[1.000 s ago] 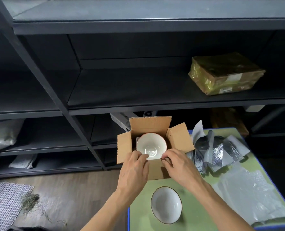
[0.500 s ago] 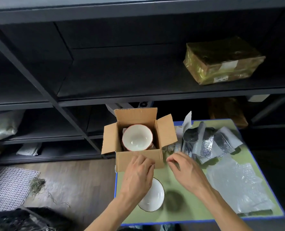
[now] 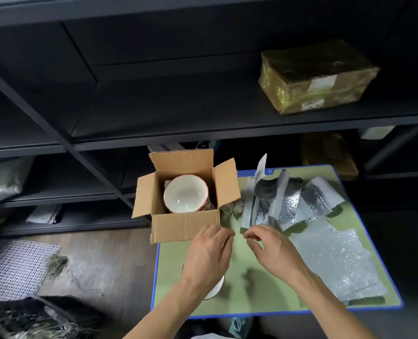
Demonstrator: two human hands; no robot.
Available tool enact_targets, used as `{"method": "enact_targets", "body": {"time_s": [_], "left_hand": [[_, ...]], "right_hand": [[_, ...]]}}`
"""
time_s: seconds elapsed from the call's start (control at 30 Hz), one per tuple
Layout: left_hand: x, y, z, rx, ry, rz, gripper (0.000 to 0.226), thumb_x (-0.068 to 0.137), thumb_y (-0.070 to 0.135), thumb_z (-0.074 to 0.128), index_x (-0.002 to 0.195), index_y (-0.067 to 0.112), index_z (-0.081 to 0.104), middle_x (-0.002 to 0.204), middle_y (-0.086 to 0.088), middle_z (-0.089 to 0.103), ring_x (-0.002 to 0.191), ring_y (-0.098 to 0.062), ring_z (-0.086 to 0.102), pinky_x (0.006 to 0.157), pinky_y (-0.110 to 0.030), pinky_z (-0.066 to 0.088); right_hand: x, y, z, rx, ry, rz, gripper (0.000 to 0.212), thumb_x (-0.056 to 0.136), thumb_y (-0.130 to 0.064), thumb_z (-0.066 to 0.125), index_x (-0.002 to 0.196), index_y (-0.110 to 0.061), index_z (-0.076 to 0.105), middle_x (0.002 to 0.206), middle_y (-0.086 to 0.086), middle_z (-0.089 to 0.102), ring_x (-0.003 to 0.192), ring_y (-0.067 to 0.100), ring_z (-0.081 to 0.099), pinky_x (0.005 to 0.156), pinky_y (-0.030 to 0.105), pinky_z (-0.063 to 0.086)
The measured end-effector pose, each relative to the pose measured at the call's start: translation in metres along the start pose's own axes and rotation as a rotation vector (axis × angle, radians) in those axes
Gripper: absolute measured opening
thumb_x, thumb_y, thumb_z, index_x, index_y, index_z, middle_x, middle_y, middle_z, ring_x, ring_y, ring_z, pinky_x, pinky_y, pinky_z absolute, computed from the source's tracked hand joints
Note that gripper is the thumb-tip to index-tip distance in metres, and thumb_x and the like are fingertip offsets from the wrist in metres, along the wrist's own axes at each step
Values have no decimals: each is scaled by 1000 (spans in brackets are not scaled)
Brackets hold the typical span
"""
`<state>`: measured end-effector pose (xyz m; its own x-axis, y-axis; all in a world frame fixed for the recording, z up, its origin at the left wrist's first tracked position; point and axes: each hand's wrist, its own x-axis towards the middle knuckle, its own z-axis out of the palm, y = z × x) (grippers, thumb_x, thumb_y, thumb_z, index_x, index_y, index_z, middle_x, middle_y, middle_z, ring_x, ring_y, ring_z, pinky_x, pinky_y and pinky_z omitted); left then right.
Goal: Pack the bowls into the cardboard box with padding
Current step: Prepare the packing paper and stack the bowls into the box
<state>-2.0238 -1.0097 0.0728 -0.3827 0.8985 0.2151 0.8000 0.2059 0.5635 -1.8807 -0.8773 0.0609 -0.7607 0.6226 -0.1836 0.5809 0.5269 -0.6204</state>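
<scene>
Two bowls are in view: one white bowl with a reddish rim point(image 3: 185, 193) sits mouth-up inside the open cardboard box point(image 3: 186, 223), with a bit of padding showing beside it at the box's right inner wall. The second bowl point(image 3: 216, 287) lies on the green bench point(image 3: 252, 297) in front of the box, mostly hidden under the left grip point(image 3: 208, 255). The box stands at the bench's far left corner with its four flaps spread. The left grip hovers just in front of the box's front wall, fingers loosely bent and grasping nothing; whether the fingertips touch the cardboard I cannot tell. The right grip point(image 3: 274, 253) hangs near the box's front right corner, close beside the left one, its fingers loosely curled and released. To the right of the box lie crumpled silver foil padding strips point(image 3: 286, 204), and nearer the person a bubble wrap sheet point(image 3: 335, 260). Above and behind the box, a dark shelf point(image 3: 203, 123) carries a plastic-wrapped parcel point(image 3: 315, 77).
</scene>
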Motion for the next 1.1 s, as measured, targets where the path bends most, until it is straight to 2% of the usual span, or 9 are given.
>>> {"method": "enact_targets", "body": {"time_s": [0.1,0.23,0.37,0.53,0.67,0.8,0.97,1.1], "left_hand": [[2,7,14,-15,-71,35,20,100,27,51,108,20,68,97,5,66,87,-15,60,77,-27,46],[8,15,46,12,-264,36,30,100,33,47,124,22,63,113,2,65,101,-20,61,85,-31,49],[19,23,80,50,-453,44,41,101,37,45,137,19,55,134,-1,58,121,-22,54,100,-33,43],[34,38,111,140,-562,72,51,102,45,41,146,19,40,137,-3,51,123,-25,51,102,-35,41],[52,56,130,207,-601,92,54,101,47,41,146,17,36,132,-6,51,121,-27,50,99,-38,43],[68,76,146,277,-594,163,45,102,46,42,138,18,44,125,-6,51,115,-27,53,93,-39,46],[77,90,167,420,-614,206,46,101,53,40,119,14,57,118,-6,56,109,-25,54,86,-39,48],[78,90,180,436,-667,132,47,99,53,46,120,12,55,120,-7,53,112,-25,53,90,-38,47]], "right_hand": [[-6,10,-4,-69,-12,29,21,98,-28,58,118,-25,63,120,-13,60,116,7,54,92,24,45],[-25,39,-9,-187,-61,136,38,101,-34,53,137,-22,52,139,-8,50,133,13,40,100,24,38],[-49,76,-17,-226,-86,275,47,101,-33,50,145,-18,43,147,-4,43,137,18,35,104,25,36],[-80,115,-28,-227,-58,445,53,102,-33,47,151,-18,36,151,-1,37,138,21,31,108,32,38],[-100,136,-32,-251,-47,536,60,101,-35,46,155,-17,28,159,2,26,144,25,23,115,37,32],[-114,151,-29,-288,-42,608,63,100,-38,47,156,-18,25,164,6,16,148,27,15,119,38,24],[-124,164,-29,-292,60,686,61,98,-39,50,152,-19,31,160,5,18,139,27,20,113,38,33],[-129,173,-36,-293,114,799,66,98,-40,53,155,-19,25,158,9,18,137,29,20,108,37,40]]}}
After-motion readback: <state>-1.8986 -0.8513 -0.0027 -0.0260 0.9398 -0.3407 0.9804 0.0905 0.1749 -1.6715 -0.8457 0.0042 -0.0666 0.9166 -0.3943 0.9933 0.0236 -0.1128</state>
